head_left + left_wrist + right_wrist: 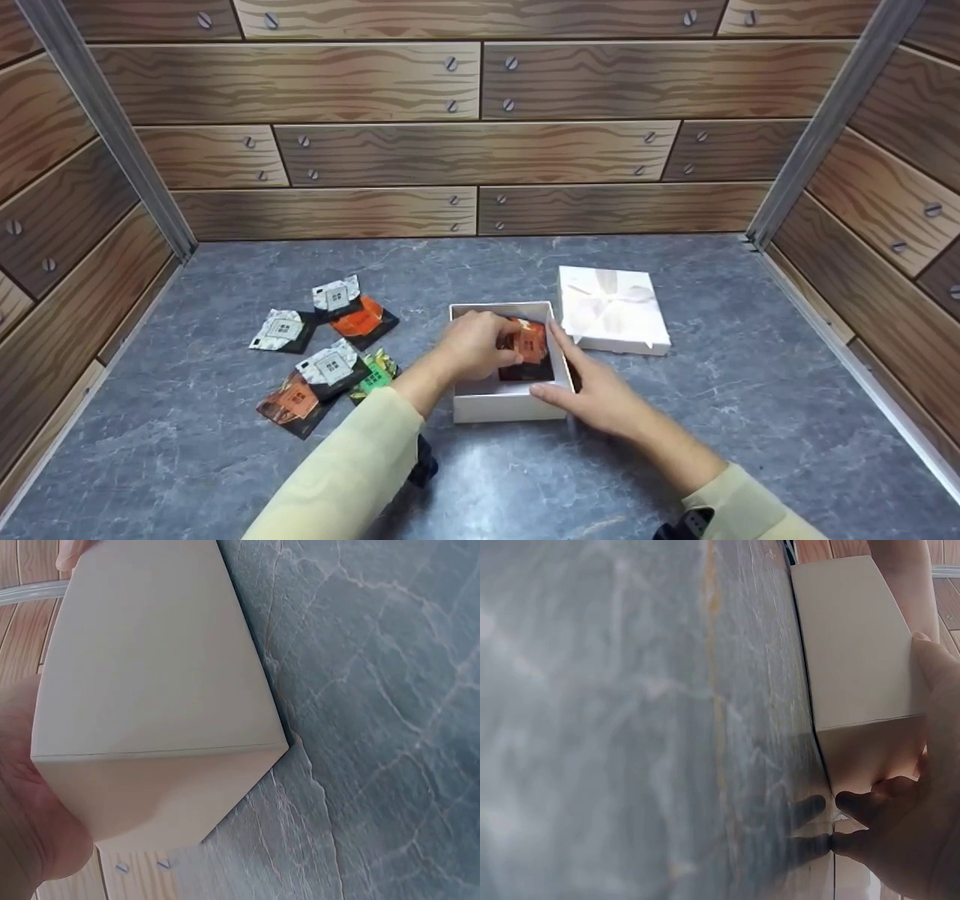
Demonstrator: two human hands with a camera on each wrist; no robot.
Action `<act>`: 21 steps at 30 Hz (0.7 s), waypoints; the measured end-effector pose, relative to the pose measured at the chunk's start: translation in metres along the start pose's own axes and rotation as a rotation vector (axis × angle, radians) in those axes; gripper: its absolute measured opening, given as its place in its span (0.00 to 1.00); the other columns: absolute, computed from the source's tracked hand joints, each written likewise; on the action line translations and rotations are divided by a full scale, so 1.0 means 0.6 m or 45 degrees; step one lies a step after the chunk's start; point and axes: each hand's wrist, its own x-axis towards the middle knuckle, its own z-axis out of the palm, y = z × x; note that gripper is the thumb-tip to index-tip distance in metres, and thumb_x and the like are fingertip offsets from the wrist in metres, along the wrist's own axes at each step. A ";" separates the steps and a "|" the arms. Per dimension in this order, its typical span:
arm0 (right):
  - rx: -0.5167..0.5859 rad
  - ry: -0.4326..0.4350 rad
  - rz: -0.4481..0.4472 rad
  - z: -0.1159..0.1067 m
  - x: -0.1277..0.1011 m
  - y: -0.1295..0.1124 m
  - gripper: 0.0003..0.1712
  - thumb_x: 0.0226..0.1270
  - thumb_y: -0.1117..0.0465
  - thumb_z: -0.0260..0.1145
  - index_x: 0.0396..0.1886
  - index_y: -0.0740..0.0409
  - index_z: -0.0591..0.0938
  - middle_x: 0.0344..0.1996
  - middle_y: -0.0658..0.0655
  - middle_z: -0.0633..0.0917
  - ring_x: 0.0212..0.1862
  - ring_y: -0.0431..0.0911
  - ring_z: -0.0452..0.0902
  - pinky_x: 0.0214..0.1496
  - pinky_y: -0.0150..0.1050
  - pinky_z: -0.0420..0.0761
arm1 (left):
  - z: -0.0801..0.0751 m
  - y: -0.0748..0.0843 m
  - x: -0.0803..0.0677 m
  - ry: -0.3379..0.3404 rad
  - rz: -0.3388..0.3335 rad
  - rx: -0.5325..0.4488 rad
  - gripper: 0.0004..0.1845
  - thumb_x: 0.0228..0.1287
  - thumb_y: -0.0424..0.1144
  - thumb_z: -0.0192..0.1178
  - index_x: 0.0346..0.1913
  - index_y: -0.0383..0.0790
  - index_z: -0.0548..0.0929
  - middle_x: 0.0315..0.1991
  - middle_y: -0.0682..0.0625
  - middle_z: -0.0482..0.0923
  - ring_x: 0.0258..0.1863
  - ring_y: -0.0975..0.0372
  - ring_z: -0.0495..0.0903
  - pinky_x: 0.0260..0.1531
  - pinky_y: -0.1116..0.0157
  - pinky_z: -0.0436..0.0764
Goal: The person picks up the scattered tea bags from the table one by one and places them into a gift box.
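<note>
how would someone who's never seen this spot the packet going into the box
On the grey stone-look table, find the open white box near the middle, beside its ribbon-printed lid. Inside, the left hand pinches an orange-and-black packet. It alone is in the box; the others lie loose at left.

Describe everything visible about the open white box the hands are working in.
The white box is a small, square, lidless carton that looks like matte cardboard, sitting upright on the grey stone-patterned tabletop. It holds orange-and-black packets. The left hand reaches inside, pinching a packet; the right hand rests against its right wall and front corner. Its ribboned lid lies just behind, to the right.
</note>
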 end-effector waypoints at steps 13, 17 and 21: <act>0.037 0.007 -0.036 -0.001 0.001 0.000 0.59 0.70 0.37 0.73 0.89 0.45 0.50 0.75 0.71 0.70 0.71 0.66 0.72 0.73 0.66 0.69 | -0.010 0.001 0.004 -0.039 0.061 -0.005 0.08 0.69 0.46 0.73 0.40 0.46 0.90 0.28 0.56 0.84 0.29 0.60 0.78 0.38 0.57 0.81; 0.028 0.002 -0.033 -0.001 0.000 0.001 0.59 0.70 0.37 0.72 0.89 0.45 0.50 0.75 0.71 0.70 0.71 0.67 0.72 0.72 0.66 0.69 | -0.020 -0.001 0.003 -0.086 0.074 -0.066 0.13 0.70 0.45 0.72 0.51 0.42 0.92 0.35 0.51 0.89 0.34 0.59 0.80 0.45 0.56 0.83; 0.020 0.001 -0.024 -0.002 0.000 0.001 0.59 0.69 0.36 0.72 0.89 0.45 0.50 0.75 0.72 0.70 0.71 0.68 0.72 0.72 0.67 0.69 | -0.041 -0.002 -0.001 -0.112 0.042 -0.165 0.22 0.72 0.44 0.70 0.63 0.39 0.87 0.49 0.45 0.90 0.47 0.55 0.86 0.55 0.54 0.83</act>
